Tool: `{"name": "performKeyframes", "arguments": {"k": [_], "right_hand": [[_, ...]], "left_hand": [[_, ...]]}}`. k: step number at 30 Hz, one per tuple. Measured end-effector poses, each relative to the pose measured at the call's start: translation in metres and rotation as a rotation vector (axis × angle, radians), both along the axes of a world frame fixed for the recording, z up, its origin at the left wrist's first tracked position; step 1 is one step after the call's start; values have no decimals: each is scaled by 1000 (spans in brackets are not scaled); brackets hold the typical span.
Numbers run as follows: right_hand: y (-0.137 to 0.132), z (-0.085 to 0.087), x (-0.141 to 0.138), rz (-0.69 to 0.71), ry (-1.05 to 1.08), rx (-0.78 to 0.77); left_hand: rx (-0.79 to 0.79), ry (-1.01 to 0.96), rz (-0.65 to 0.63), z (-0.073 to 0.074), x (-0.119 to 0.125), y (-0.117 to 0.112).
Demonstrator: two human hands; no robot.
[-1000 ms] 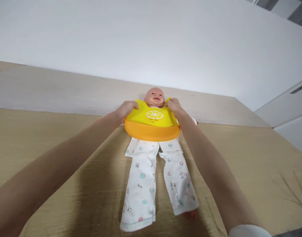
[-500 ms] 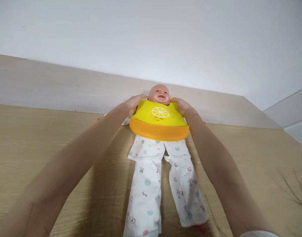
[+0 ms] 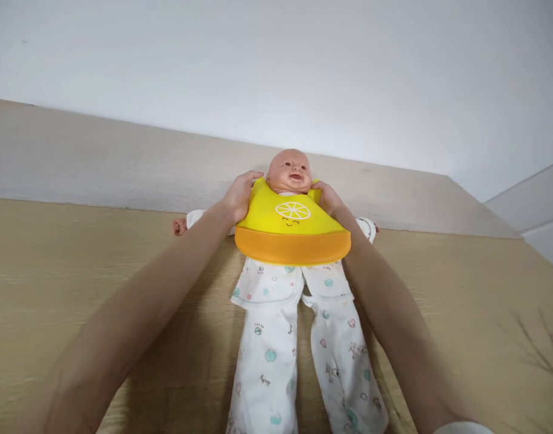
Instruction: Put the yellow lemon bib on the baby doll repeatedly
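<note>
A baby doll point(image 3: 290, 172) in white printed clothes point(image 3: 267, 355) lies on its back on a wooden surface, head at the far end. Across its chest is a yellow bib point(image 3: 262, 208) with a lemon-slice print and an orange catch pocket point(image 3: 292, 247). At the bib's upper left edge, beside the doll's neck, my left hand point(image 3: 241, 194) is closed on it. My right hand point(image 3: 328, 198) pinches the upper right edge near the neck. The fingertips of both hands are partly hidden behind the bib. The doll's sleeves stick out past my forearms.
The wooden surface point(image 3: 78, 271) runs beneath the doll, with a raised pale ledge point(image 3: 100, 157) behind its head. A white wall point(image 3: 258, 66) rises beyond. Thin branch-like lines point(image 3: 536, 349) show at the right.
The bib has moved slightly down from the chin, and more of the doll's neck shows. My left hand has shifted outward a little. The doll's hands now show more.
</note>
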State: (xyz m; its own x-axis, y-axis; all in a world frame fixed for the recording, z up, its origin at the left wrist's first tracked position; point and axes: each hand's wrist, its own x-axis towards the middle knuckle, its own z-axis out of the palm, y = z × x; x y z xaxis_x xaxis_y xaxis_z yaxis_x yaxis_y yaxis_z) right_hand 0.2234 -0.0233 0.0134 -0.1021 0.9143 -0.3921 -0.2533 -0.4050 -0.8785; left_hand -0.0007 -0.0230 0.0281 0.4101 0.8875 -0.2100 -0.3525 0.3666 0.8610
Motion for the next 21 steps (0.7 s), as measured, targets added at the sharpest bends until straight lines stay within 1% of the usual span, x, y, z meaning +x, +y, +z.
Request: {"name": "performKeyframes", "arguments": {"k": [3,5,8,11,13,15,18,21], "right_hand": [[-3,1,0,-48,63,74],[-4,2,2,-58,106,132],[-5,3,3,-22,175,184],[-4,5,0,-5,185,156],[-3,7,-3,-29,158,133],[-5,10,-6,-62,119,86],[-9,18,-9,-84,76,-4],[-12,21,-9,-72,45,5]], "left_hand": [[40,-59,87,-4,-3,-2],[57,-106,95,-6,-4,-3],[72,-182,84,-9,-6,-3],[71,-223,44,-13,-6,-2],[57,-239,4,-16,-6,0],[35,-253,-33,-19,-5,2],[8,-256,-41,-23,-2,6],[18,-262,-81,-26,-1,8]]}}
